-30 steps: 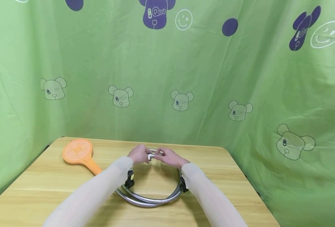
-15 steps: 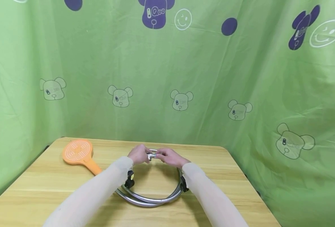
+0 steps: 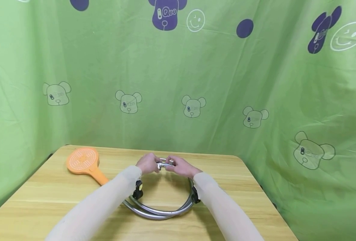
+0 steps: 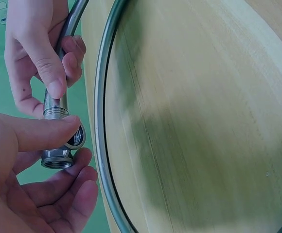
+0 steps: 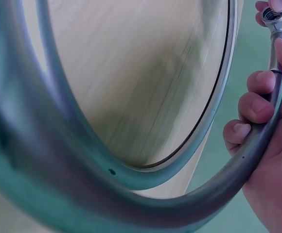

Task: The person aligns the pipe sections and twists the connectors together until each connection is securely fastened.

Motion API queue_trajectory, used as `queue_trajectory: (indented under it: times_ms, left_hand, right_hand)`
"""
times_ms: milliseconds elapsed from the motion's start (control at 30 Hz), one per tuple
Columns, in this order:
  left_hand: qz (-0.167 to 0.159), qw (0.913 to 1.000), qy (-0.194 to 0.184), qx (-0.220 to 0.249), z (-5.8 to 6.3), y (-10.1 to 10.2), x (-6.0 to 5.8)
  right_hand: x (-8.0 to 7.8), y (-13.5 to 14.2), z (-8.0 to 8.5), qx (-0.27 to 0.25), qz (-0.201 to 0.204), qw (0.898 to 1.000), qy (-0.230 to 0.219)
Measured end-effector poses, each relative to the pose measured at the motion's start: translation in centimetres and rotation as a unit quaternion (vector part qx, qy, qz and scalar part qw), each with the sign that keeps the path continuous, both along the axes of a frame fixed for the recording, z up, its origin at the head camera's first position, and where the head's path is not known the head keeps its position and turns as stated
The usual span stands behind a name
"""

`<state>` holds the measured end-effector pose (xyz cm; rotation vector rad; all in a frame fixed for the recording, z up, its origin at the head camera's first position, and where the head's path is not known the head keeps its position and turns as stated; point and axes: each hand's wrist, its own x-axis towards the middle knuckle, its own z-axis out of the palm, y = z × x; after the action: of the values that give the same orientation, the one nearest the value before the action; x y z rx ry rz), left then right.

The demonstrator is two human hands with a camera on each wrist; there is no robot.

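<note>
My left hand (image 3: pixel 148 163) holds a small chrome tee fitting (image 4: pixel 58 159), thumb across its body; its side and bottom threaded openings show in the left wrist view. My right hand (image 3: pixel 181 166) holds the end of a silver shower hose (image 3: pixel 159 217), thumb and fingers around the metal end sleeve (image 5: pixel 275 60). That sleeve meets the fitting's top, with a few threads showing at the joint. From there the hose loops down between my forearms. An orange shower head (image 3: pixel 82 160) lies face up at the left, its handle partly hidden behind my left forearm.
The wooden table (image 3: pixel 232 201) lies under the work, with its far edge just beyond my hands. A green patterned curtain (image 3: pixel 165 127) hangs behind and at both sides. Each wrist wears a black camera.
My right fingers closed around the hose end half a second ago and are now lifted and spread more, the thumb still on it. The left hand, fitting and shower head stay in place.
</note>
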<state>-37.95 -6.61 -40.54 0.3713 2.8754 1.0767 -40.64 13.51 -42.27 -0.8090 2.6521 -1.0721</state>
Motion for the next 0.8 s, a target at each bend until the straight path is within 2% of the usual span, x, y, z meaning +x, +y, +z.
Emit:
queue_trajectory:
  times_ms: [267,600,800]
  left_hand:
    - [0.006,0.9998,-0.011,0.015,-0.30,0.03,-0.21]
    - [0.008,0.9999,-0.005,0.009,-0.40,0.11,-0.22]
    - [0.009,0.9999,-0.009,0.011,-0.63,-0.04,-0.27]
  right_hand:
    - [-0.86,0.28,-0.38,0.021,0.022,1.000,0.008]
    - [-0.14,0.20,-0.06,0.007,-0.008,1.000,-0.020]
    - [-0.27,0.43,-0.25,-0.006,0.010,1.000,-0.019]
